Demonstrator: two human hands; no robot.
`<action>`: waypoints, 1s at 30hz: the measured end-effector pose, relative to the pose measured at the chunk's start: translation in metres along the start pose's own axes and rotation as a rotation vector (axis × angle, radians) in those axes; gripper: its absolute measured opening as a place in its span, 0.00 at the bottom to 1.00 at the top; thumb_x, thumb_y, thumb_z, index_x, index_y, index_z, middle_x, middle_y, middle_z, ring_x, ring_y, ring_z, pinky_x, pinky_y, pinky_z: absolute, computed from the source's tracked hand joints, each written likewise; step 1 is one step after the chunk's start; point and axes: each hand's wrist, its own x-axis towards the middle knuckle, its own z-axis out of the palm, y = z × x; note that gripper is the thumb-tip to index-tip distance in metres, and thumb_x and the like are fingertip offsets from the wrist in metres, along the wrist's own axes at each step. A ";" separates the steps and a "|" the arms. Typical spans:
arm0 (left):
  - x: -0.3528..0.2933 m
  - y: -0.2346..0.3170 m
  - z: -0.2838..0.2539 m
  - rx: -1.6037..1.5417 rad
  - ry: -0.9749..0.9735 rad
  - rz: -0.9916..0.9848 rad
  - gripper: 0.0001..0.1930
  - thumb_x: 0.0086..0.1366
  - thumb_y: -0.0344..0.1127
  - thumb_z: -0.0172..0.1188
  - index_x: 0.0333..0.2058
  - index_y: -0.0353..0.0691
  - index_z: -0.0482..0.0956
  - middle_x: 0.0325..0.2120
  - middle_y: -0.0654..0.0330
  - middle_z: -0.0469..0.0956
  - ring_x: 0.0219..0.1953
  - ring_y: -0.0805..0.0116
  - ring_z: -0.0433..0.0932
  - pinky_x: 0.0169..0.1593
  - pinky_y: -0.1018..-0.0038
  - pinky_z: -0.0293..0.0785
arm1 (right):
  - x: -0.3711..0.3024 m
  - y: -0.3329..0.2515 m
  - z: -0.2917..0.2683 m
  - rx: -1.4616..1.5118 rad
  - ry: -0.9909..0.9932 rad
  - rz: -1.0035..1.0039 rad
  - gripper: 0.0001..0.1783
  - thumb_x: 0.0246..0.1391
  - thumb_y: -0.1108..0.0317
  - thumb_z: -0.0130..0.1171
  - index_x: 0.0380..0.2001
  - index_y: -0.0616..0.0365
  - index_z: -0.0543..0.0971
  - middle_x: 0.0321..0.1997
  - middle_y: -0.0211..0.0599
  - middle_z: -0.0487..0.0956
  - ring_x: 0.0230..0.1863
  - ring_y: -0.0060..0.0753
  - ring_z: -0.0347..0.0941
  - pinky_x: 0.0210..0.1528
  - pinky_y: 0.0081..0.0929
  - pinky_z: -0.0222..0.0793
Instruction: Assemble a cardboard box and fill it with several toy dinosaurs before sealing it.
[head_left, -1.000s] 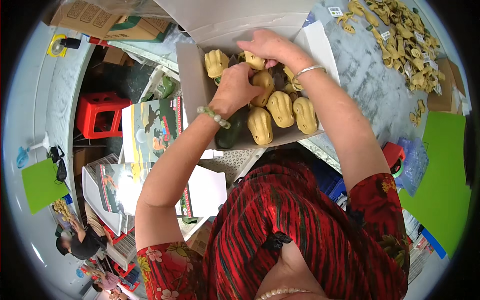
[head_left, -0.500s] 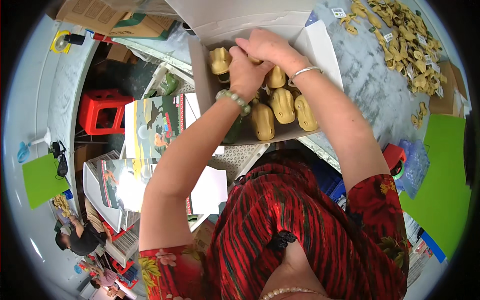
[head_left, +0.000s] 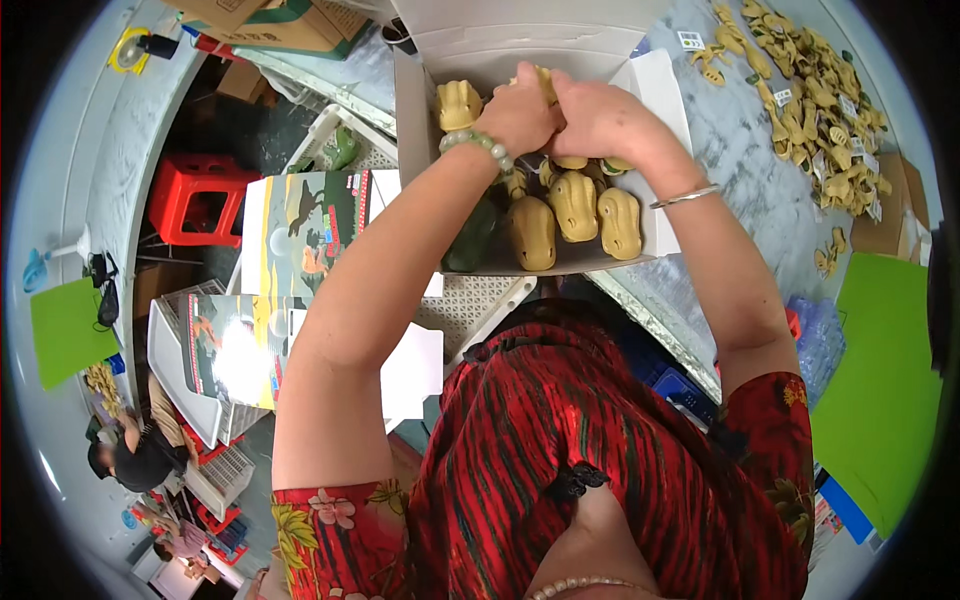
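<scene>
A white cardboard box stands open before me, holding several tan dinosaur toys with rounded heads toward its near side. Another tan toy sits in the far left corner. Under my left wrist lies a dark green toy. My left hand is inside the box, fingers closed on a tan dinosaur toy at the far wall. Pressed against it, my right hand has its fingers curled at the same toy. The fingertips and most of that toy are hidden.
Printed dinosaur cartons lie on my left over a white plastic crate. Beyond stand a red stool and brown cartons. A pile of small tan toys covers the far right of the table. Co-workers sit at lower left.
My right hand has swung right and nearer, its wrist now further from the left. My left hand has shifted slightly right. The view has moved a little, and more of the green toy shows.
</scene>
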 end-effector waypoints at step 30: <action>0.018 -0.007 -0.021 0.676 0.070 0.137 0.14 0.51 0.40 0.46 0.36 0.44 0.72 0.32 0.50 0.73 0.37 0.50 0.71 0.39 0.60 0.65 | 0.010 0.006 0.029 0.007 0.147 -0.060 0.18 0.43 0.62 0.50 0.33 0.67 0.65 0.28 0.54 0.70 0.31 0.51 0.69 0.34 0.37 0.66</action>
